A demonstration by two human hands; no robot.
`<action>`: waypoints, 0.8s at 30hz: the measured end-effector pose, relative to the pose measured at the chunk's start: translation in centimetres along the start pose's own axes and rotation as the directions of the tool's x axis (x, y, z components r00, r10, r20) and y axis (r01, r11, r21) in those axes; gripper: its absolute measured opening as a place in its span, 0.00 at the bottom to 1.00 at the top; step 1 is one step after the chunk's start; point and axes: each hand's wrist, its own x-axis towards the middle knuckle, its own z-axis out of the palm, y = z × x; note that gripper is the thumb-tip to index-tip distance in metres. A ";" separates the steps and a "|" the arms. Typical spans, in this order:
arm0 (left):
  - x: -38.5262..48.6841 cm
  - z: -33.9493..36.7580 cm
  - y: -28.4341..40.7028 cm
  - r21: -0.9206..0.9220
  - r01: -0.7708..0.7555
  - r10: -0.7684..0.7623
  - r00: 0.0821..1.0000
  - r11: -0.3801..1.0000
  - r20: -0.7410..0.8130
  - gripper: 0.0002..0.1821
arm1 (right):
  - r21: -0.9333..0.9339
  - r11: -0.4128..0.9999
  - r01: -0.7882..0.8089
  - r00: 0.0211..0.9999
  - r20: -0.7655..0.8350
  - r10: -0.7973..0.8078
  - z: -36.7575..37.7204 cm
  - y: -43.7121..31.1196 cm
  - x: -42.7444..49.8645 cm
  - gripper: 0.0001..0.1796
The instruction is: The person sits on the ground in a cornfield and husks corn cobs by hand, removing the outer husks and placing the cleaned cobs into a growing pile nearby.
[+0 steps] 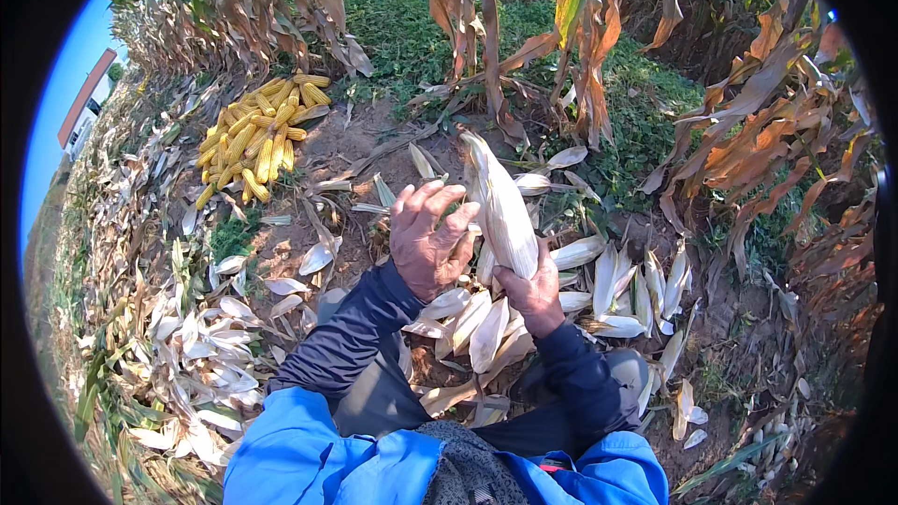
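Observation:
My right hand (pixel 530 292) grips the base of a corn ear in its pale dry husk (pixel 502 207). The ear points up and away from me, with brownish silk at its tip. Just left of it, my left hand (pixel 433 242) is raised with its fingers apart and curled, holding nothing. Whether its fingertips touch the husk is hard to tell. Under both hands, loose husk leaves (pixel 487 337) and what look like more husked ears lie between my knees. Beyond my left hand sits a heap of bare yellow corn cobs (pixel 256 133) on the soil.
Dry corn stalks (pixel 491 28) stand in front, with brown hanging leaves (pixel 758 133) on the right. Green weeds (pixel 400 28) grow between them. Scattered husks (pixel 203 358) cover the ground at left, and more husks (pixel 642 287) lie at right. A building (pixel 88 105) shows at far left.

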 end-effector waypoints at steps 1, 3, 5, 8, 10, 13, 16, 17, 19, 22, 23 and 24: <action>-0.1 -0.4 -0.4 -0.052 0.151 -0.156 0.978 0.987 -0.141 0.22 | 0.163 0.986 0.024 0.999 0.032 -0.030 0.0 -0.6 -0.5 0.32; 0.1 -0.2 -1.3 -0.576 0.676 -0.701 0.675 0.460 0.231 0.17 | 0.260 0.958 -0.123 0.990 0.100 0.099 -0.3 -1.8 -2.0 0.28; 0.3 0.7 -2.4 -0.726 0.647 -0.675 0.429 -0.235 0.600 0.23 | 0.258 0.944 -0.206 0.973 0.157 0.169 -0.3 -2.4 -3.1 0.29; 0.4 2.8 -3.5 -0.736 0.677 -0.564 0.618 0.027 0.547 0.32 | 0.293 0.915 -0.278 0.953 0.200 0.226 -0.3 -2.0 -3.8 0.29; 0.4 4.1 -3.8 -0.645 0.642 -0.542 0.744 0.415 0.392 0.30 | 0.341 0.913 -0.225 0.965 0.209 0.160 -0.1 -0.8 -3.6 0.29; 0.2 4.7 -4.3 -0.582 0.731 -0.503 0.675 0.356 0.540 0.23 | 0.001 0.995 0.100 0.989 0.111 -0.099 0.2 1.5 -2.7 0.30; -0.1 4.6 -4.8 -0.693 0.703 -0.439 0.679 0.161 0.588 0.20 | 0.010 0.994 0.110 0.983 0.149 -0.111 -0.6 2.8 -2.4 0.30; -0.3 4.5 -4.9 -0.728 0.679 -0.401 0.695 0.092 0.597 0.19 | 0.080 0.990 0.114 0.977 0.174 -0.127 -0.8 3.1 -2.5 0.30; -0.7 4.5 -5.2 -0.721 0.669 -0.369 0.725 0.178 0.582 0.16 | 0.018 0.999 0.041 0.979 0.199 -0.044 -1.1 3.4 -2.5 0.29; -1.6 4.9 -5.7 -0.786 0.564 -0.340 0.812 0.253 0.474 0.17 | 0.063 0.993 -0.096 0.963 0.258 0.077 -0.9 3.4 -2.5 0.29; -2.0 5.0 -5.9 -0.756 0.600 -0.389 0.783 0.263 0.486 0.17 | 0.097 0.983 -0.155 0.953 0.277 0.123 -0.6 3.4 -2.4 0.29; -2.4 5.3 -6.1 -0.737 0.618 -0.407 0.769 0.274 0.493 0.17 | 0.130 0.968 -0.214 0.941 0.295 0.168 -0.4 3.3 -2.3 0.29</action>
